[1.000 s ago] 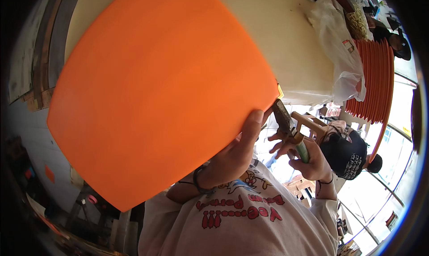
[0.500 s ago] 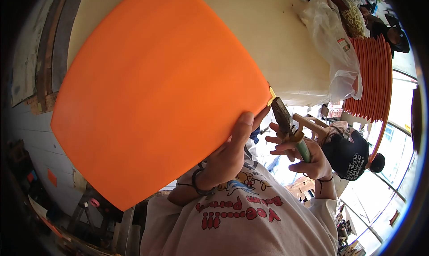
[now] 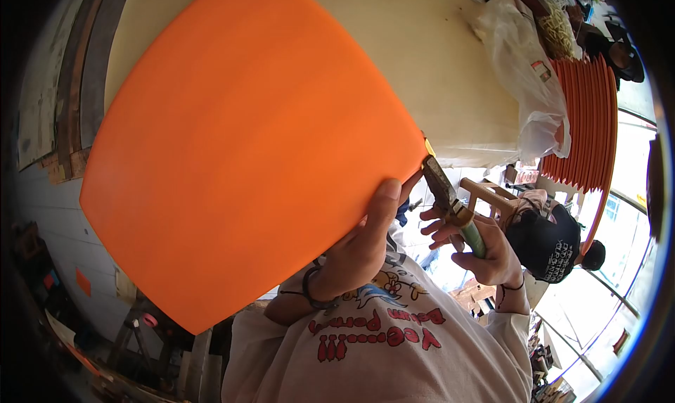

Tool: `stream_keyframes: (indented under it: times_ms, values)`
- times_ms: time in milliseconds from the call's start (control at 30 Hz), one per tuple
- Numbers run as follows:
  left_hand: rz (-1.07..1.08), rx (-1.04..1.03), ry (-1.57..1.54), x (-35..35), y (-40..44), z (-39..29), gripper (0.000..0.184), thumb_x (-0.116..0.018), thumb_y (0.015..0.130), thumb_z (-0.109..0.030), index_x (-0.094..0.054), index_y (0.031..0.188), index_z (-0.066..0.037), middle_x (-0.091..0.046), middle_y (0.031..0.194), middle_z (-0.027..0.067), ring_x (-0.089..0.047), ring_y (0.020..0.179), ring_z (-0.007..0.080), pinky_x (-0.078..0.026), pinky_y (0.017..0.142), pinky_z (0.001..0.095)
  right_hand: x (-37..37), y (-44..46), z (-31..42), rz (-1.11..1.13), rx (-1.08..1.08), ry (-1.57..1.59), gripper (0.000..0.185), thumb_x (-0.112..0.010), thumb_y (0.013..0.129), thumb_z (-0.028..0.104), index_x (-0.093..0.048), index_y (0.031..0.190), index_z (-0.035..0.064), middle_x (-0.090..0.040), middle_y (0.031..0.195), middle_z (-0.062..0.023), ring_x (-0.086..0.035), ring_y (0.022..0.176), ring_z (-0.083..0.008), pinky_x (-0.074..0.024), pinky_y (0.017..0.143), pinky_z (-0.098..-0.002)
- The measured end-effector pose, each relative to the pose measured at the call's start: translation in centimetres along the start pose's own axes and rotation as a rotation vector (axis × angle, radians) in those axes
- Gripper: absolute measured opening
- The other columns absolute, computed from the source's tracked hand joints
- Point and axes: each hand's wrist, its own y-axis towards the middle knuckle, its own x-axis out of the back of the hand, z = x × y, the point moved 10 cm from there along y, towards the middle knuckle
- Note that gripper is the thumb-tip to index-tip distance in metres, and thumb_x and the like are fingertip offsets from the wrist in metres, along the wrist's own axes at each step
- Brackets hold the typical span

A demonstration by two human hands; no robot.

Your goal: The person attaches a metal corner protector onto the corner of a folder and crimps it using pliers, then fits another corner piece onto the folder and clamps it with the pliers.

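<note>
A big orange sheet [image 3: 246, 150] with four corners fills the middle of the view. My left hand [image 3: 365, 241] grips its near right edge, thumb on top and the other fingers mostly hidden beneath. At the sheet's right corner a small yellow piece [image 3: 429, 148] pokes out. My right hand [image 3: 492, 252] holds green-handled pliers [image 3: 443, 188], some of its fingers spread beside the handle. The jaws of the pliers are at that corner, against or very close to the yellow piece; I cannot tell whether they grip it.
Beyond the sheet lies a cream tabletop [image 3: 450, 72], with a clear plastic bag [image 3: 527, 79] on its right side. A stack of orange sheets [image 3: 583, 122] stands farther right. A person in a black top [image 3: 545, 238] is near a wooden stool [image 3: 489, 195].
The pliers have moved slightly left and closer to the sheet's corner, so less of the yellow piece shows. My left hand and the sheet have barely shifted.
</note>
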Motion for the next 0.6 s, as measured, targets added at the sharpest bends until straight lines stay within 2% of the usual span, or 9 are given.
stream_keyframes:
  times_ms: [67,167,267,367,567,600]
  values:
    - [-0.018,0.010,0.010,0.29,-0.20,0.16,0.040,-0.040,0.101,-0.006,-0.036,0.140,0.002,-0.042,0.143,0.0187,-0.043,0.135,0.0327,-0.038,0.111,0.0558,0.12,0.00,-0.14,-0.020,-0.045,-0.019,0.039,-0.052,0.067,-0.012,-0.061,0.104,-0.0038,-0.059,0.125,-0.0169,-0.062,0.106,-0.0260,-0.0517,0.090,-0.0363]
    - [-0.027,0.006,-0.016,0.17,-0.21,0.05,0.040,-0.040,0.101,-0.007,-0.036,0.140,0.002,-0.042,0.143,0.0194,-0.042,0.135,0.0330,-0.038,0.111,0.0552,0.38,0.00,0.50,-0.033,0.103,-0.247,0.030,-0.047,0.069,-0.013,-0.058,0.095,-0.0027,-0.062,0.106,-0.0143,-0.061,0.087,-0.0223,-0.0500,0.077,-0.0330]
    - [-0.027,0.000,-0.036,0.05,-0.02,-0.13,0.041,-0.041,0.101,-0.007,-0.036,0.140,0.003,-0.042,0.142,0.0202,-0.042,0.135,0.0336,-0.038,0.112,0.0540,0.50,-0.03,0.07,-0.053,0.102,-0.178,0.026,-0.044,0.071,-0.013,-0.056,0.092,-0.0021,-0.059,0.090,-0.0111,-0.055,0.074,-0.0200,-0.0456,0.069,-0.0304]
    - [-0.025,0.003,-0.043,-0.17,0.05,-0.35,0.041,-0.041,0.101,-0.007,-0.035,0.141,0.003,-0.042,0.142,0.0206,-0.042,0.135,0.0338,-0.038,0.112,0.0528,0.46,-0.11,0.01,-0.102,0.123,-0.179,0.027,-0.042,0.072,-0.013,-0.055,0.093,-0.0026,-0.056,0.087,-0.0103,-0.051,0.070,-0.0193,-0.0432,0.064,-0.0305]
    - [-0.026,0.004,-0.018,0.11,-0.08,0.05,0.040,-0.040,0.101,-0.006,-0.036,0.140,0.003,-0.043,0.142,0.0198,-0.042,0.135,0.0329,-0.038,0.112,0.0527,0.49,0.03,0.05,-0.198,0.002,-0.204,0.028,-0.043,0.072,-0.013,-0.054,0.096,-0.0038,-0.056,0.086,-0.0102,-0.051,0.070,-0.0198,-0.0435,0.065,-0.0304]
    - [-0.029,0.006,-0.007,0.33,-0.19,0.27,0.040,-0.040,0.101,-0.006,-0.036,0.140,0.003,-0.043,0.141,0.0195,-0.043,0.134,0.0327,-0.038,0.112,0.0530,0.44,0.02,-0.14,-0.162,0.034,-0.207,0.029,-0.043,0.071,-0.014,-0.055,0.097,-0.0039,-0.057,0.089,-0.0107,-0.052,0.072,-0.0201,-0.0448,0.067,-0.0307]
